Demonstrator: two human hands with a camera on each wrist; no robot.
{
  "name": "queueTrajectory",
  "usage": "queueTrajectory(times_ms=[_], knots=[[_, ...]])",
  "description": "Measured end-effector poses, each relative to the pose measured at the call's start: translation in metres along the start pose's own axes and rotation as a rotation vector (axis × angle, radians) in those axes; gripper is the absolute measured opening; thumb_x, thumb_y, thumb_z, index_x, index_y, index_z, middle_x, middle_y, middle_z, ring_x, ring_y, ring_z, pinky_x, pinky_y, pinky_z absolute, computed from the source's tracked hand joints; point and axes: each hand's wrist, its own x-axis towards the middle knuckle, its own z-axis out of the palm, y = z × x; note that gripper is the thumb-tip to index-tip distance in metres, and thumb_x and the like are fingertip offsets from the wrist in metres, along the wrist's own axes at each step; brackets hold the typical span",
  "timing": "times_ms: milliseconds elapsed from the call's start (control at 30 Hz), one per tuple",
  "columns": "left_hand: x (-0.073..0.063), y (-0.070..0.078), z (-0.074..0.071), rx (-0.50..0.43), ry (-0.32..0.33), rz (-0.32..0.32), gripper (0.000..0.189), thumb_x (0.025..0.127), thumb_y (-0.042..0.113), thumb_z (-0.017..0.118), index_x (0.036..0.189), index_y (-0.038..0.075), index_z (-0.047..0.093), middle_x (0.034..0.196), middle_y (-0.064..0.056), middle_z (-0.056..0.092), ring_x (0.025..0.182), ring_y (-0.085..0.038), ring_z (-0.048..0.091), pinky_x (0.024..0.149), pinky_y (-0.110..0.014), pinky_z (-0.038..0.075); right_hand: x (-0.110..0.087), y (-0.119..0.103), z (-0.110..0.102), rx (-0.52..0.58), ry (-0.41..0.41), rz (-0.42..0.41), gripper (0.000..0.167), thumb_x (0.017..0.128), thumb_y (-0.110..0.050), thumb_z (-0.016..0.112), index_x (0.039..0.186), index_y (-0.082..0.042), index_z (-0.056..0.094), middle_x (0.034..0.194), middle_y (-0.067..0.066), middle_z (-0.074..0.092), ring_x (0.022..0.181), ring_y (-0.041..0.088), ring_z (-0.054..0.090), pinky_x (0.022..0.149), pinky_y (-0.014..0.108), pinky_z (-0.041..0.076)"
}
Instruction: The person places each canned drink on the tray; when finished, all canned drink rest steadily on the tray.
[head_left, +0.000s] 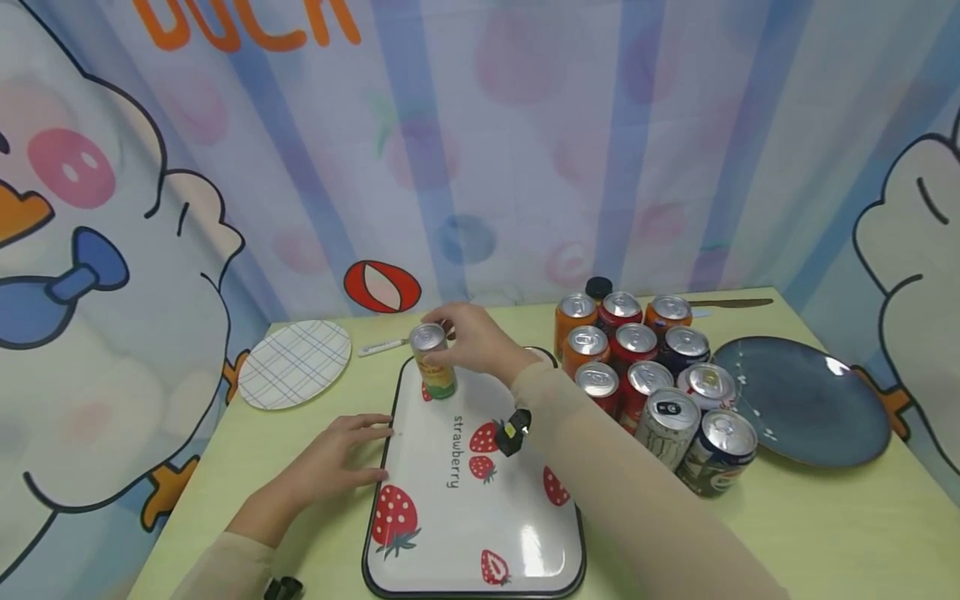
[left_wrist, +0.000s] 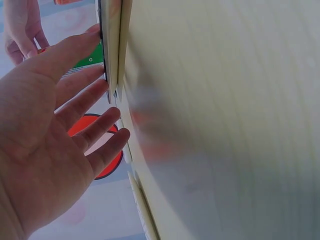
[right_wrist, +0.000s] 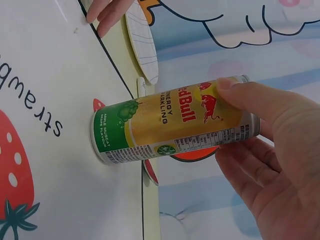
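Note:
A gold and green Red Bull can (head_left: 433, 367) stands upright at the far left corner of a white strawberry-print tray (head_left: 427, 517). My right hand (head_left: 480, 340) holds its upper part, with the thumb on one side and the fingers on the other. In the right wrist view the label of the can (right_wrist: 170, 120) shows fully, and the right hand (right_wrist: 285, 155) reaches it near the top. My left hand (head_left: 330, 462) has its fingers spread and the fingertips at the tray's left edge. The left wrist view shows that left hand (left_wrist: 50, 125) with nothing in its grasp.
Several soda cans (head_left: 636, 340) stand in a cluster right of the tray, partly behind my right forearm. A dark blue oval plate (head_left: 817, 408) lies beyond them. To the left is a white checked plate (head_left: 296, 367). A white-handled utensil (head_left: 382, 347) and a knife (head_left: 731, 303) lie at the back.

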Motion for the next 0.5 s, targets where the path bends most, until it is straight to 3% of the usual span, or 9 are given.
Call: queueTrajectory(times_ms=[233,500], knots=[[0.002,0.002,0.0,-0.005,0.004,0.014,0.06,0.085,0.034,0.086,0.139,0.015,0.067,0.152,-0.01,0.055,0.142,-0.042,0.046,0.117,-0.065,0.039,-0.011,-0.012,-0.007,-0.034,0.011,0.071,0.076,0.088,-0.023,0.085,0.153,-0.01,0.049,0.146,0.009,0.058,0.131,0.027,0.057,0.11,0.042,0.052],[-0.001,0.002,-0.001,0.025,0.016,0.04,0.06,0.085,0.033,0.086,0.138,0.012,0.067,0.151,-0.012,0.056,0.14,-0.042,0.048,0.115,-0.064,0.041,-0.056,-0.043,-0.034,-0.23,0.049,0.104,0.067,0.09,-0.032,0.081,0.15,-0.018,0.055,0.157,0.007,0.05,0.148,0.029,0.045,0.121,0.048,0.042]])
